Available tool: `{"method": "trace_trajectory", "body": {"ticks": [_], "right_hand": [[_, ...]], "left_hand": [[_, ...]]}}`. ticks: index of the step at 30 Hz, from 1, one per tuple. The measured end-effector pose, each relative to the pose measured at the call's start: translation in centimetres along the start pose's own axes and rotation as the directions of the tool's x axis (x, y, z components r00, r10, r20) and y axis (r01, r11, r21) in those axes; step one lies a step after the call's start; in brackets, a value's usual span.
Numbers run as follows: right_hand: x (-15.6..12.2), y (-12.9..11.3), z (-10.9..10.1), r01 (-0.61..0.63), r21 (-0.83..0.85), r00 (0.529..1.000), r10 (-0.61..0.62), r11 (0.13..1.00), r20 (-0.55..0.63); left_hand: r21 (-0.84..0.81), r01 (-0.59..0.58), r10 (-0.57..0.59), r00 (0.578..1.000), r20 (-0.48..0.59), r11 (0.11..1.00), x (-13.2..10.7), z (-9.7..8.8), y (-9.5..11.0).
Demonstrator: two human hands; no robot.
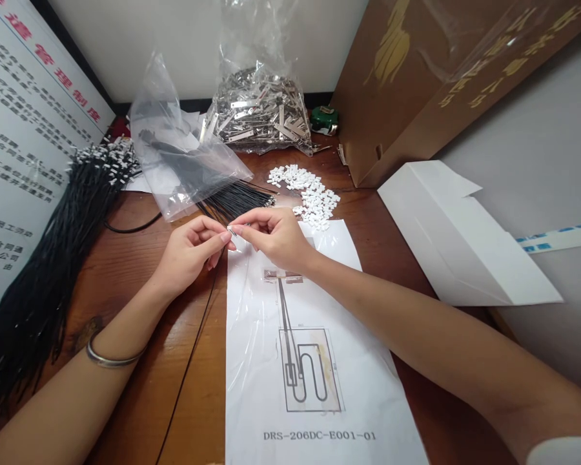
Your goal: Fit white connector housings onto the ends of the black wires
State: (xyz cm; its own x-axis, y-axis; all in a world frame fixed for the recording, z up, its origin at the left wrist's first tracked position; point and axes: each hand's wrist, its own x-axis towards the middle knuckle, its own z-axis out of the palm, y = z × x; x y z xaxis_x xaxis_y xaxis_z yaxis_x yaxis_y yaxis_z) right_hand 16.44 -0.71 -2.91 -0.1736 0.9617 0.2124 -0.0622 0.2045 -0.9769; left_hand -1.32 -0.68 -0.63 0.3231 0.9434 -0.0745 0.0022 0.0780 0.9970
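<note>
Centrally, head view: the left hand (193, 248) and right hand (275, 236) meet fingertip to fingertip, both pinching a small metal clip (232, 228) at the end of a thin black wire (189, 361), above the printed drawing (319, 387) on the tabletop (140, 271). We judge that close, steady, aligned fingertips serve best.
</note>
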Motion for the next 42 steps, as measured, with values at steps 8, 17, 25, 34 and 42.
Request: {"method": "trace_trajectory", "body": {"ticks": [8, 17, 25, 34, 42], "right_hand": [[0.06, -0.21, -0.10, -0.015, 0.016, 1.000, 0.015, 1.000, 0.001], [0.38, 0.19, -0.29, -0.015, 0.074, 0.999, 0.018, 0.997, -0.041], [0.27, 0.01, -0.25, -0.018, 0.074, 1.000, 0.018, 0.997, -0.001], [0.07, 0.15, -0.04, 0.058, 0.023, 0.998, -0.058, 0.998, -0.016], [-0.28, 0.10, 0.29, 0.161, -0.093, 0.986, -0.164, 0.983, -0.034]], "left_hand": [[0.062, -0.011, 0.011, 1.000, 0.002, 0.998, -0.07, -0.28, -0.35], [0.081, -0.031, 0.029, 0.999, 0.023, 0.996, -0.04, -0.63, -0.58], [0.059, -0.044, 0.042, 0.998, 0.036, 0.997, -0.03, -0.62, -0.73], [0.040, -0.056, 0.054, 0.998, 0.039, 0.998, -0.01, -0.65, -0.82], [0.046, -0.043, 0.041, 0.998, 0.041, 0.998, -0.06, -0.75, -0.82]]}}
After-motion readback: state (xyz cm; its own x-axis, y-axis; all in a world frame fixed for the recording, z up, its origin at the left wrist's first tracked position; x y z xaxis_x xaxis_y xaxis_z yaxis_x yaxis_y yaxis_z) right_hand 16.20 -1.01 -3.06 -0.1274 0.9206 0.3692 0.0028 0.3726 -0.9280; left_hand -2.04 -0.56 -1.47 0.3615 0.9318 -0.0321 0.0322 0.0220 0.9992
